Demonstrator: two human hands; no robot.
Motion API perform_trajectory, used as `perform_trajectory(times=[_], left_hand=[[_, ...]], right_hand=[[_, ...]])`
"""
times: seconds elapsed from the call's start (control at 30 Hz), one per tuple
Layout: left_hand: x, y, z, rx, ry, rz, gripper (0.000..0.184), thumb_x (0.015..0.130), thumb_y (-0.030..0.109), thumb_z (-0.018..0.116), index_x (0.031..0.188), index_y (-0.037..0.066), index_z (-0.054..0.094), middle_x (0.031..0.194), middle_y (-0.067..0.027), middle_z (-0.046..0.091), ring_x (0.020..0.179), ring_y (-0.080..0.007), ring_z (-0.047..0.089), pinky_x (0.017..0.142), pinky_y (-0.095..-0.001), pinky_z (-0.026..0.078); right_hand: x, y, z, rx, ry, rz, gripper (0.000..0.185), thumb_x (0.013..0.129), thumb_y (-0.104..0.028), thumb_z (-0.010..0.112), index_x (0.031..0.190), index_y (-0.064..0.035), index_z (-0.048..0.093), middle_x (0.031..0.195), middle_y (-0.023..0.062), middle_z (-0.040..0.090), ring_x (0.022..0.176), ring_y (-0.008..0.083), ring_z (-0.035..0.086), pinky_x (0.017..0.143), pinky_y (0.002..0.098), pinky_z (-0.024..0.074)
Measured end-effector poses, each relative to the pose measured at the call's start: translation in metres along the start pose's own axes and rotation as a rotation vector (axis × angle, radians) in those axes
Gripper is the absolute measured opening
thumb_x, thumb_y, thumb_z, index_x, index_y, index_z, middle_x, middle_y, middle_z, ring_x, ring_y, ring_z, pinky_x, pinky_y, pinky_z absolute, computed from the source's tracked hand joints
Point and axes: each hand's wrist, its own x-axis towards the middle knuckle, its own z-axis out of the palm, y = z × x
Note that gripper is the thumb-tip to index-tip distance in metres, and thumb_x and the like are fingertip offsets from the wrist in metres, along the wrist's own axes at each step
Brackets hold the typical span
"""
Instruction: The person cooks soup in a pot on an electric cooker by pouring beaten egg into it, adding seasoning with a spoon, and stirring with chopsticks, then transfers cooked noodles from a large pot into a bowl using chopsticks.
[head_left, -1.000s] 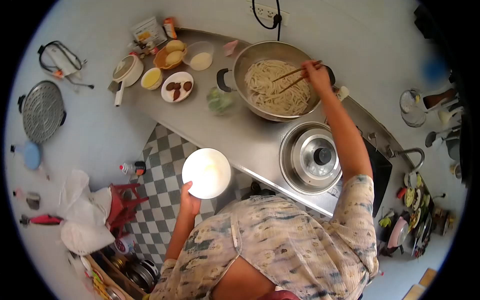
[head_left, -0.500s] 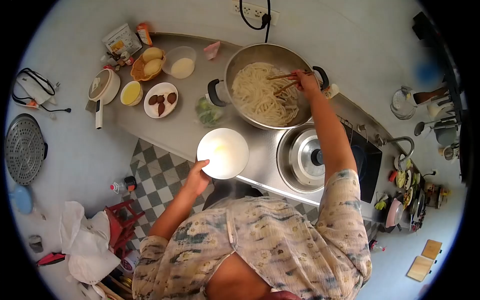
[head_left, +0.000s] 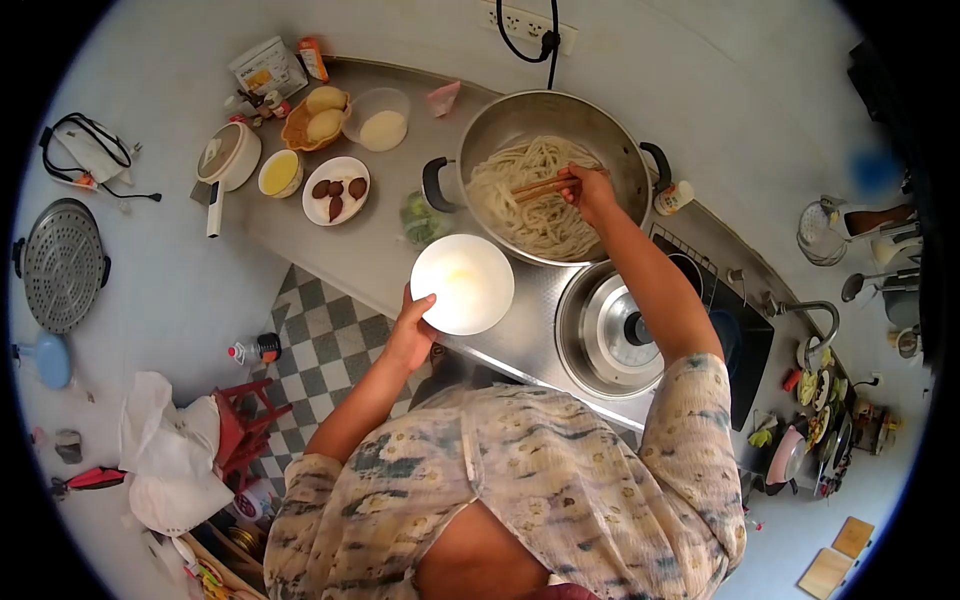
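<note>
My left hand (head_left: 412, 328) grips a white bowl (head_left: 462, 285) by its lower left rim, with the thumb on the rim. The bowl is held just in front of the large pot, near the counter's edge, and its inside is bright with glare. In my right hand (head_left: 590, 192) is a pair of wooden chopsticks (head_left: 540, 188), their tips among the pale noodles (head_left: 535, 225). The noodles lie heaped in a wide two-handled metal pot (head_left: 610, 125). My right forearm passes over the lidded steel pot (head_left: 607, 318).
Left on the counter are a plate of brown pieces (head_left: 336, 212), a yellow-filled bowl (head_left: 281, 174), a basket of rounded yellowish items (head_left: 300, 138), a tub of pale powder (head_left: 405, 100) and a small white pot (head_left: 238, 160). Bagged greens (head_left: 424, 218) lie beside the large pot. A faucet (head_left: 815, 308) stands right.
My right hand has moved left and slightly down inside the pot, bringing the chopsticks closer together over the noodles. The view has shifted a little; my left hand still holds the bowl.
</note>
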Motion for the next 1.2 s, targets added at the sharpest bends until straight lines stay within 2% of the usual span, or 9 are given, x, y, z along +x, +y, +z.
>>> perform_trajectory(times=[0.2,0.5,0.8,1.0,1.2], left_hand=[[-0.002,0.004,0.012,0.047,0.010,0.024,0.061,0.085,0.022,0.058,0.137,0.013,0.026,0.131,-0.0089,0.043,0.121,-0.0242,0.046,0.096,-0.0424,0.044],[-0.003,0.002,0.017,0.140,0.041,0.013,0.061,0.083,0.027,0.062,0.133,0.014,0.030,0.125,-0.0067,0.047,0.112,-0.0212,0.051,0.081,-0.0358,0.048],[0.003,0.004,0.017,0.185,0.020,0.019,0.061,0.082,0.030,0.062,0.133,0.015,0.031,0.124,-0.0057,0.048,0.110,-0.0199,0.053,0.077,-0.0328,0.049],[0.007,0.009,0.014,0.219,-0.024,-0.025,0.063,0.083,0.034,0.063,0.134,0.017,0.030,0.125,-0.0043,0.047,0.107,-0.0175,0.053,0.070,-0.0297,0.046],[0.006,0.012,0.011,0.271,-0.032,-0.030,0.068,0.084,0.041,0.064,0.135,0.017,0.026,0.127,-0.0040,0.046,0.110,-0.0177,0.051,0.076,-0.0320,0.046]], right_hand=[[-0.024,-0.009,0.001,0.069,0.024,0.007,0.028,0.096,-0.021,0.048,0.089,0.0020,0.060,0.073,0.0099,0.059,0.054,0.0151,0.053,0.048,0.0256,0.0451],[-0.040,-0.010,-0.025,0.230,0.029,0.051,0.026,0.096,-0.019,0.047,0.092,0.0038,0.058,0.077,0.0132,0.059,0.055,0.0166,0.054,0.050,0.0238,0.0489],[-0.072,-0.026,-0.041,0.506,0.057,-0.037,0.026,0.096,-0.021,0.048,0.092,0.0035,0.056,0.078,0.0146,0.059,0.056,0.0184,0.055,0.049,0.0240,0.0484],[-0.090,-0.044,-0.045,0.503,0.130,-0.154,0.025,0.095,-0.021,0.049,0.091,0.0027,0.056,0.079,0.0135,0.059,0.061,0.0188,0.057,0.049,0.0237,0.0490],[-0.121,-0.070,-0.037,0.423,0.059,-0.278,0.024,0.096,-0.020,0.048,0.091,0.0029,0.056,0.078,0.0122,0.059,0.060,0.0177,0.057,0.050,0.0227,0.0501]])
